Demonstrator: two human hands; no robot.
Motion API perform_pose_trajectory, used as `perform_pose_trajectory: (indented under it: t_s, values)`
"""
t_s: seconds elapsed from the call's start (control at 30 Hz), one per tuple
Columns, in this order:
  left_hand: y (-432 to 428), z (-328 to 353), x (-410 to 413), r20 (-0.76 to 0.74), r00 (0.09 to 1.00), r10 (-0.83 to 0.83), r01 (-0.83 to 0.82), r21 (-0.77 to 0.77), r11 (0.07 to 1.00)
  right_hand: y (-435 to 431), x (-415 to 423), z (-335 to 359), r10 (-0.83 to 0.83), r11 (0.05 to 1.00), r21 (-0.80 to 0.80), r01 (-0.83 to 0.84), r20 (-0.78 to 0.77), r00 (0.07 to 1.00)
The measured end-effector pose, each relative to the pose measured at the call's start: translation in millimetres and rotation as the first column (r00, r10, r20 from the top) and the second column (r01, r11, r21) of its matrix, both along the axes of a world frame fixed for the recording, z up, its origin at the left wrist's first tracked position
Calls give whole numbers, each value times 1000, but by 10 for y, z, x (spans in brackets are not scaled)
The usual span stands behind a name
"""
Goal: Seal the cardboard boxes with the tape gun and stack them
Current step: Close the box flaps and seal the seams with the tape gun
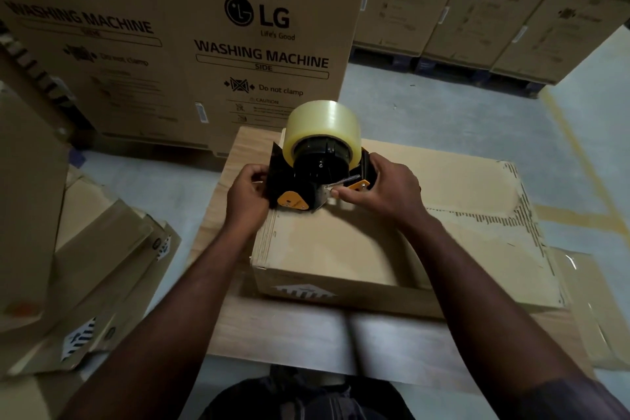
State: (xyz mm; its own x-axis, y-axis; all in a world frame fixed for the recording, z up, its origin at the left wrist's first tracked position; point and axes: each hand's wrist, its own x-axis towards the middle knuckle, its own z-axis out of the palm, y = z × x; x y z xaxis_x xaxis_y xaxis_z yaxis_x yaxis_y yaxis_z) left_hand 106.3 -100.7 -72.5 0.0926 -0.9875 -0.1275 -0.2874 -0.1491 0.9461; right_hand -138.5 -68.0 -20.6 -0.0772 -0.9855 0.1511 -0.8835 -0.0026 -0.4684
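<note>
Light: dim, warm, low contrast. Brightest patch is the grey floor (443, 106) at upper right of the frame; the corners fall off dark. Tape roll (320, 128) shows a soft pale sheen on top, no hard glare. Soft-edged shadow on the cardboard box (324, 249) under my right forearm. Sharpest zone is centre frame, where my left hand (247, 196) and right hand (388, 191) grip the tape gun (306, 177); print on the middle washing machine carton (259, 58) reads crisp. Forearms, near tabletop (289, 334) edge and the flattened cartons (102, 266) at lower left are smeared. Carton print at upper left and upper right is blurred. Wide-angle bend: carton edges lean outward toward the sides.
</note>
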Motion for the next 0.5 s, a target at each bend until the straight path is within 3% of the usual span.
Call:
perform_pose_trajectory:
  t_s: [0.23,0.37,0.43,0.5]
  values:
    - [26,55,-14,79,997,15,-8,-94,996,50,-299,139,49,998,38,-45,-122,991]
    - [18,91,-57,124,992,36,-27,-75,997,191,-742,122,42,998,53,-37,-84,996]
    - [39,168,-112,227,972,56,-39,-77,996,228,-807,83,42,999,36,-40,-70,997]
    - [75,242,-185,482,873,77,2,-161,987,231,-770,68,40,999,29,-38,-78,996]
